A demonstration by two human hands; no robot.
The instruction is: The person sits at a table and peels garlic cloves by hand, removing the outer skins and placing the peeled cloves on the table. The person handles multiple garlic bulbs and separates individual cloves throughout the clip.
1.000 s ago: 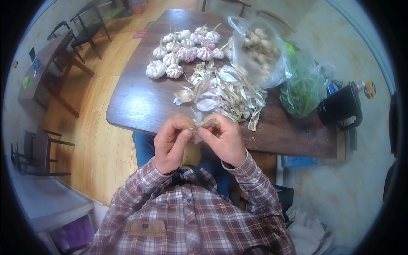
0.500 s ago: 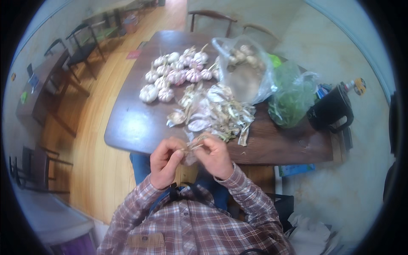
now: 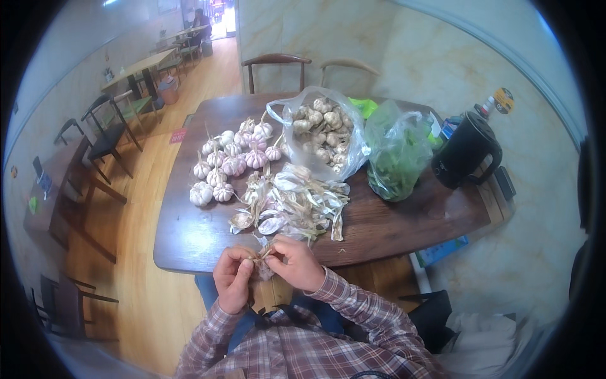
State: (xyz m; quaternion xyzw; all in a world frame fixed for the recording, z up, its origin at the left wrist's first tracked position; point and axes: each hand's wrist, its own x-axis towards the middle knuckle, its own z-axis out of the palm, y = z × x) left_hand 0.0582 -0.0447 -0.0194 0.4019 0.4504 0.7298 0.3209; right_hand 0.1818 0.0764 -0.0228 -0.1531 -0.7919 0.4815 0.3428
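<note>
Just off the near table edge, my left hand point(image 3: 233, 278) and my right hand point(image 3: 295, 265) meet with fingertips pinched. Between them is a garlic bulb point(image 3: 262, 271) in pale papery skin, partly covered by my fingers. My left hand grips it from the left, while my right thumb and finger pinch at its top, where the stem is. A heap of shed garlic skins point(image 3: 293, 205) lies right beyond my hands. Farther left are several clean white and purplish garlic bulbs point(image 3: 233, 165), set close together. Behind the skins, a clear plastic bag point(image 3: 295, 140) stands open with dusty brownish bulbs point(image 3: 325, 129) inside.
On the right of the dark wooden table point(image 3: 404, 221) stand a green-filled plastic bag point(image 3: 394, 155) and a black kettle point(image 3: 466, 151). A wooden chair point(image 3: 278, 61) is at the far side. Another table point(image 3: 55, 177) with chairs stands across the floor at left.
The view has tilted up, so more of the room and the bag's bulbs show. Both hands stay on the garlic bulb, still pinching its skin and top.
</note>
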